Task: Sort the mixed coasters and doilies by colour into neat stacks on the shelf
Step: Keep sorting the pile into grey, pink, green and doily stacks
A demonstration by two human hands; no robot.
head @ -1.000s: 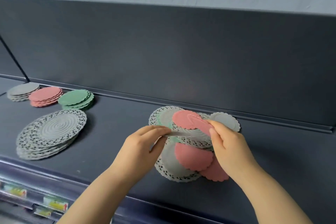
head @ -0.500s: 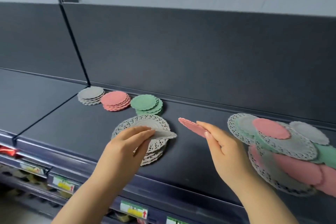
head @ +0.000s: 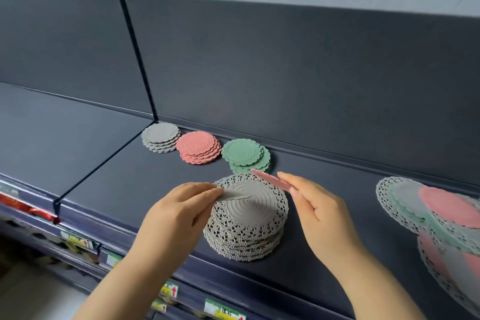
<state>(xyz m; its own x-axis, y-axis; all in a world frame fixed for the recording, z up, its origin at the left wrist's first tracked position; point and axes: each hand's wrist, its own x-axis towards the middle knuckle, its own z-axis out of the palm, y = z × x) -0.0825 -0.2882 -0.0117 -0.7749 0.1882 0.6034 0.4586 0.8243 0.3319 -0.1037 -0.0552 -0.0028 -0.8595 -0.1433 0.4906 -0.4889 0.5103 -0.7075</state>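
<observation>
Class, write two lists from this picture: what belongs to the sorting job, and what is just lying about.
Belongs to the job: grey coaster stack, pink coaster stack, green coaster stack, grey doily stack, mixed pile, grey coaster in the left hand, pink coaster in the right hand, shelf.
Just lying about: price labels, packaged goods below.

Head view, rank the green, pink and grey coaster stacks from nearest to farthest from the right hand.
1. Green stack, just beyond the right hand.
2. Pink stack, left of green.
3. Grey stack, farthest left.
</observation>
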